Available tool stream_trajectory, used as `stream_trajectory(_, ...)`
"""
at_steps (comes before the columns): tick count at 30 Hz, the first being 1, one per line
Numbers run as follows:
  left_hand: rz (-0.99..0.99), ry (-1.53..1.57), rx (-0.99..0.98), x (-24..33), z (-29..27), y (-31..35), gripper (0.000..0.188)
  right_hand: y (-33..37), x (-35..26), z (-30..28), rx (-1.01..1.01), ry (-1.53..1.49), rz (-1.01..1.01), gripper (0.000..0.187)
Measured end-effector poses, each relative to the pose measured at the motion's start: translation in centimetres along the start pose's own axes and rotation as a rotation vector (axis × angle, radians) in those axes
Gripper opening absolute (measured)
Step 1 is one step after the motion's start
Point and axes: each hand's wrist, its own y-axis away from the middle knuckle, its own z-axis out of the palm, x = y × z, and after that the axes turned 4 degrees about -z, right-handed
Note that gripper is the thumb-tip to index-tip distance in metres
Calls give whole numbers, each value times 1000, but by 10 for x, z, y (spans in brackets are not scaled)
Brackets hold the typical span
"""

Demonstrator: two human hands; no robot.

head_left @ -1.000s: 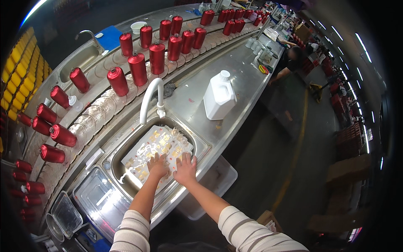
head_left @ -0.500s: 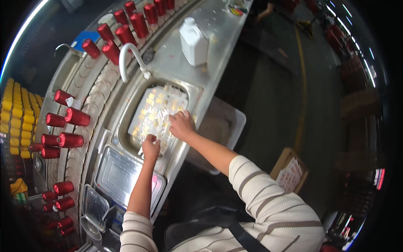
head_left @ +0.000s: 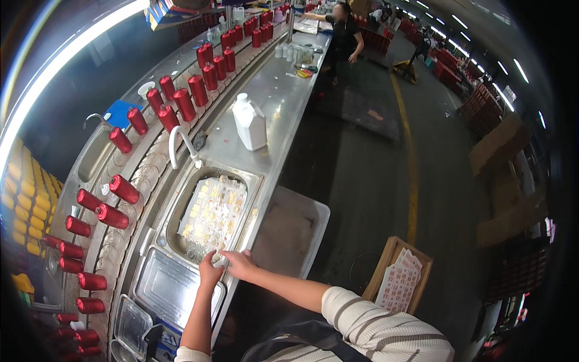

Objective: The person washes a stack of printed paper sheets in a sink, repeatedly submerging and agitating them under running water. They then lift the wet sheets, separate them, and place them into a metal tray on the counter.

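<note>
My left hand [head_left: 210, 271] and my right hand [head_left: 240, 265] are close together over the near rim of a steel sink [head_left: 257, 181]. The fingers of both are bent and drawn together, fingertips almost meeting. A tiny pale bit seems to lie between them, too small to name. In the sink, just beyond my hands, lies a whitish sheet [head_left: 211, 205] covered with small yellow and reddish printed patches, its surface shiny as if wet. A white curved faucet [head_left: 175, 145] arches at the sink's far left corner.
A white jug [head_left: 250, 123] stands on the steel counter past the sink. Red cylinders [head_left: 113, 215] line a curved conveyor [head_left: 145, 172] on the left. Near me is a clear-lidded metal tray [head_left: 172, 283]. Right are a pale bin [head_left: 319, 226] and a box of printed sheets [head_left: 401, 280]. Another person [head_left: 345, 36] stands far off.
Both hands have drawn back from the sheet to the sink's near edge and come closer together. My view has tilted up, showing more of the counter and the other person.
</note>
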Motion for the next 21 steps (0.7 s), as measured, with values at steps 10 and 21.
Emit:
stream_trajectory(10,-9,310,-45,25,74,79,50,147,67,-60,448,-157,103,13)
stream_trajectory(21,-191,282,-63,50,137,108,53,269,245,-191,677,-259,479,31)
